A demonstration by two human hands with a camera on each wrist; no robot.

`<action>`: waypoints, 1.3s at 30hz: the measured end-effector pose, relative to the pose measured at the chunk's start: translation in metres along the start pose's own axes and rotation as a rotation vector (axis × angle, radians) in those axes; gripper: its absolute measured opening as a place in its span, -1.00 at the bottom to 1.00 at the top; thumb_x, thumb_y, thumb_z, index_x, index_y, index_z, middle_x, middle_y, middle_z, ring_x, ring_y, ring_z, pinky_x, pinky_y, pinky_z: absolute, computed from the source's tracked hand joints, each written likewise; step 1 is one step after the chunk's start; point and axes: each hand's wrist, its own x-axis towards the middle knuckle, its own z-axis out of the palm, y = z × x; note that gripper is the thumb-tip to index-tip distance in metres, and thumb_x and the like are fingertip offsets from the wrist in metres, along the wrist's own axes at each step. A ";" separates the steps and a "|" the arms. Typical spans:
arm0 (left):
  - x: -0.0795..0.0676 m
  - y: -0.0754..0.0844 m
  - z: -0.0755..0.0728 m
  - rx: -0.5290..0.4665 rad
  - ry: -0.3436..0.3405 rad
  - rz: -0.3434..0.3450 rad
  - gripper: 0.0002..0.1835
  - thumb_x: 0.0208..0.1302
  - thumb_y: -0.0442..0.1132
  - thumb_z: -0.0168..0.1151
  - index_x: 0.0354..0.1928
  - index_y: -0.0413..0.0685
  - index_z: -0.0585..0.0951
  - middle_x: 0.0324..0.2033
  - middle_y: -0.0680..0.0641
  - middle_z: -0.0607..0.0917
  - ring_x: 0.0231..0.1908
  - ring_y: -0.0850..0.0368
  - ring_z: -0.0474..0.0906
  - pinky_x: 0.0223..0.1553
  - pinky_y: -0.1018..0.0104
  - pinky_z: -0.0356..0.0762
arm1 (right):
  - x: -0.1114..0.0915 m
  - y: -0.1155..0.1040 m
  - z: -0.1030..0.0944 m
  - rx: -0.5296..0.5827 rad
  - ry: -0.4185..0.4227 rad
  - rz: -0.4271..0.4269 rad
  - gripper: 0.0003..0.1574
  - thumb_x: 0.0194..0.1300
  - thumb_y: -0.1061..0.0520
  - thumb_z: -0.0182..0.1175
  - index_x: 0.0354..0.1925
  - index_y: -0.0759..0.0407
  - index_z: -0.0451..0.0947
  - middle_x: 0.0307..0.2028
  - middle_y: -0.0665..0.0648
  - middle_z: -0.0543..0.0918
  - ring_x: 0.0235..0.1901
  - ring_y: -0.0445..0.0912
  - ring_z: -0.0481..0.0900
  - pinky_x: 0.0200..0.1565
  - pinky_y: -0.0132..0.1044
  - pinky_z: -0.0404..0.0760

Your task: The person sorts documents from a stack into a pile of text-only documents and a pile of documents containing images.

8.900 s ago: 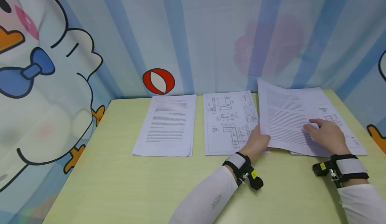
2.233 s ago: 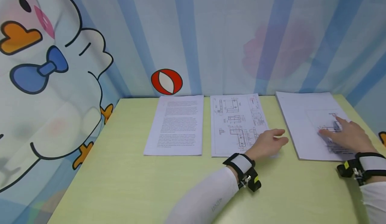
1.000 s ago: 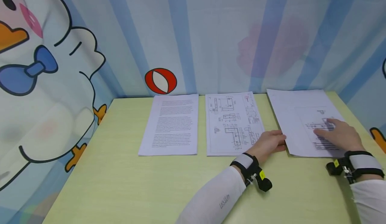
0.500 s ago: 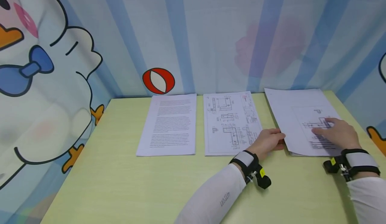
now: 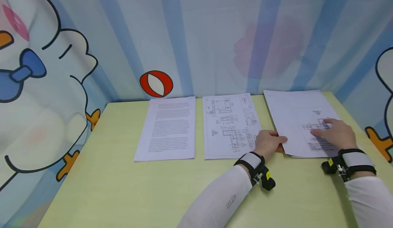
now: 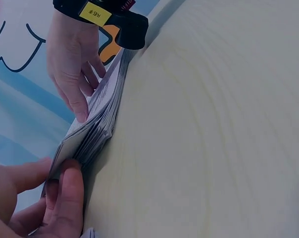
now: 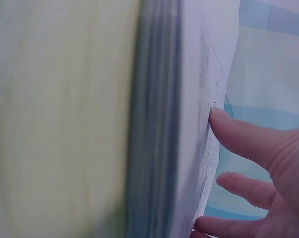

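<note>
In the head view a thick stack of printed paper (image 5: 284, 110) lies at the right, its top sheet bearing a small drawing and lines of text. My left hand (image 5: 267, 143) pinches the stack's left edge near the front corner. The left wrist view shows the left thumb (image 6: 28, 174) on the upper side and curled fingers under the top sheets (image 6: 70, 145), which part from the sheets below. My right hand (image 5: 337, 134) rests on the top sheet with thumb and fingers spread; the right wrist view shows its thumb (image 7: 246, 139) on the printed face.
A pile of technical drawings (image 5: 231, 125) lies in the middle, overlapped at its right edge by my left hand. Further left is a pile of text pages (image 5: 172, 129). A patterned curtain (image 5: 215, 43) hangs behind the pale yellow table (image 5: 138, 190).
Earlier my left hand held lifted text pages over the right stack. It later stood off the stack, then took its left edge. A drawing page now tops the stack; the right hand stays on it.
</note>
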 end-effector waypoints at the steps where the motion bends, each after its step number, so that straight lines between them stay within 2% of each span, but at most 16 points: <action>1: 0.000 0.000 0.000 0.014 0.009 -0.005 -0.84 0.13 -0.34 0.41 -0.22 -0.16 0.72 -0.59 0.01 0.71 -0.57 0.15 0.66 -0.38 0.29 0.67 | 0.000 0.000 0.001 0.003 0.002 -0.003 -0.09 0.20 0.01 0.31 0.19 0.70 0.24 -0.04 0.71 0.38 -0.24 0.40 0.49 -0.32 0.12 0.50; 6: 0.001 0.001 0.000 0.103 0.035 -0.009 -0.87 0.11 -0.33 0.42 -0.27 -0.13 0.72 -0.61 0.05 0.67 -0.60 0.17 0.63 -0.45 0.36 0.62 | -0.001 -0.001 0.002 0.018 -0.001 -0.004 -0.11 0.22 -0.01 0.30 0.19 0.68 0.26 -0.03 0.70 0.38 -0.27 0.37 0.51 -0.36 0.07 0.51; 8: 0.002 0.001 0.001 0.126 0.038 -0.008 -0.88 0.11 -0.33 0.43 -0.28 -0.13 0.72 -0.62 0.05 0.66 -0.61 0.16 0.63 -0.46 0.37 0.60 | -0.001 -0.002 0.002 0.020 -0.012 -0.009 -0.11 0.24 -0.02 0.28 0.19 0.68 0.26 -0.01 0.72 0.36 -0.24 0.39 0.49 -0.32 0.12 0.51; 13: 0.003 0.000 -0.001 0.166 0.053 -0.024 -0.86 0.10 -0.31 0.44 -0.27 -0.11 0.70 -0.61 0.05 0.65 -0.62 0.17 0.61 -0.45 0.37 0.57 | 0.000 -0.004 0.003 0.022 -0.032 -0.028 -0.09 0.28 -0.06 0.23 0.20 0.69 0.24 0.02 0.74 0.32 -0.19 0.44 0.45 -0.24 0.21 0.48; 18: 0.003 0.000 -0.004 0.197 0.064 -0.032 -0.83 0.09 -0.33 0.44 -0.24 -0.12 0.68 -0.57 0.04 0.65 -0.63 0.16 0.60 -0.43 0.34 0.58 | 0.001 -0.004 0.004 0.027 -0.031 -0.035 -0.08 0.30 -0.10 0.22 0.20 0.70 0.24 0.00 0.73 0.35 -0.21 0.42 0.48 -0.25 0.21 0.47; 25: 0.003 0.004 -0.010 0.183 0.055 -0.045 -0.84 0.12 -0.39 0.39 -0.23 -0.15 0.67 -0.47 0.03 0.65 -0.61 0.13 0.62 -0.40 0.29 0.64 | -0.001 -0.010 0.004 0.029 -0.043 -0.057 -0.10 0.35 -0.11 0.15 0.20 0.68 0.24 0.03 0.73 0.34 -0.19 0.43 0.47 -0.25 0.21 0.47; 31: 0.003 0.004 -0.020 0.130 0.036 -0.017 -0.79 0.17 -0.43 0.33 -0.13 -0.21 0.67 -0.42 0.01 0.65 -0.58 0.09 0.63 -0.39 0.25 0.65 | -0.004 -0.017 0.005 0.042 -0.061 -0.050 -0.11 0.38 -0.14 0.11 0.23 0.65 0.23 0.05 0.73 0.31 -0.14 0.47 0.43 -0.19 0.26 0.45; 36: 0.003 0.000 -0.030 0.072 0.002 -0.020 -0.68 0.19 -0.44 0.28 0.02 -0.23 0.63 -0.36 0.00 0.64 -0.50 0.09 0.63 -0.33 0.18 0.66 | -0.005 -0.023 0.009 0.065 -0.067 -0.073 -0.12 0.40 -0.15 0.08 0.24 0.63 0.23 0.03 0.71 0.36 -0.22 0.41 0.50 -0.28 0.19 0.47; 39: 0.003 -0.003 -0.034 0.052 -0.018 -0.015 -0.67 0.20 -0.43 0.27 0.04 -0.26 0.61 -0.37 0.00 0.64 -0.47 0.13 0.62 -0.32 0.19 0.67 | -0.006 -0.028 0.013 0.081 -0.062 -0.083 -0.12 0.41 -0.14 0.07 0.25 0.63 0.23 -0.01 0.70 0.40 -0.28 0.36 0.53 -0.32 0.14 0.48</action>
